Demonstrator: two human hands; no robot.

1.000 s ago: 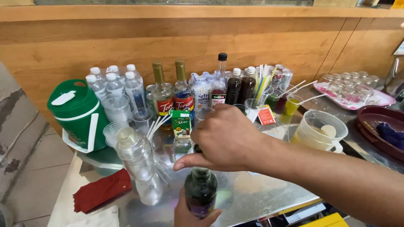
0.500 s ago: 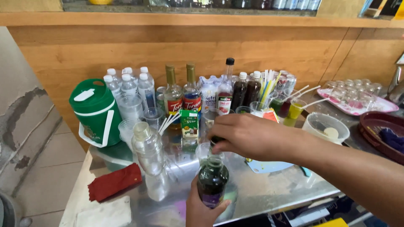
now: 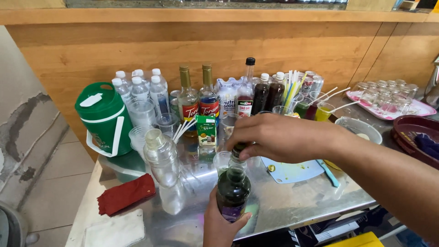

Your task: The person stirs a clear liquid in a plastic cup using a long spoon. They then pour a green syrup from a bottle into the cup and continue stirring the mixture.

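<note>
My left hand (image 3: 222,223) grips the lower body of a small bottle of dark green syrup (image 3: 233,186), holding it upright over the front of the steel counter (image 3: 292,201). My right hand (image 3: 281,137) reaches in from the right and its fingers close around the bottle's cap at the neck. A clear plastic shaker (image 3: 161,158) stands just left of the bottle. A small empty plastic cup (image 3: 222,160) sits right behind it.
A green jug (image 3: 104,120), water bottles (image 3: 137,89), syrup bottles (image 3: 199,98), a small green carton (image 3: 206,130) and straws (image 3: 292,87) crowd the back. A red cloth (image 3: 125,194) lies front left. A pale blue cutting mat (image 3: 292,170), a tray of glasses (image 3: 388,98) and a maroon bowl (image 3: 414,132) sit right.
The view has tilted up and steadied. My right hand has shifted down and right from above the bottle onto its cap. The bottle stays held in my left hand.
</note>
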